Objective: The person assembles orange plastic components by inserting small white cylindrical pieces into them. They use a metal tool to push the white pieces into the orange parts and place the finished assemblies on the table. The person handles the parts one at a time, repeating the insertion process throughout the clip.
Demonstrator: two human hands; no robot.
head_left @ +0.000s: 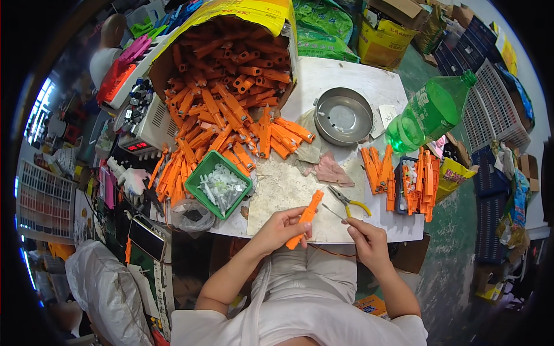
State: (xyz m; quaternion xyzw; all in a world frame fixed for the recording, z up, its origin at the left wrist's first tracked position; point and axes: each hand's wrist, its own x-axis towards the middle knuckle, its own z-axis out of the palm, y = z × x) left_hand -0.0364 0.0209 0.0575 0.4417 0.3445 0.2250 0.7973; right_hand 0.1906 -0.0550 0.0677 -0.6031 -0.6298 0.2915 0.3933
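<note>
Pliers (345, 199) with yellow handles lie on a worn, pale work mat (276, 193), just beyond the two hands. Left hand (281, 228) grips a slim orange plastic housing (310, 211) between thumb and fingers, closed narrowly around its middle; the piece is tilted, its far end pointing up and slightly right, above the near edge of the mat. Right hand (370, 241) pinches a thin, metal-tipped tool (333, 212) just as tightly, the shaft slanting toward the housing with its tip apart from it. Whether the tool is a screwdriver or something else, I cannot tell.

Left of the mat, a green plastic basket (238, 202) holds small white and translucent pieces, with a crumpled clear bag (193, 216) just beside it. Behind the basket, a heap of matching orange housings (222, 115) spills from a yellow carton (248, 11) lying open toward the person. A pink cloth (334, 171) lies at the mat's far side, near the pliers. Farther back on the white table (320, 75) stands a round metal bowl (359, 124), and a green plastic bottle (430, 112) leans to its right. More orange parts (378, 168) lie near the right edge, beside a dark bin (400, 199) filled with others.
</note>
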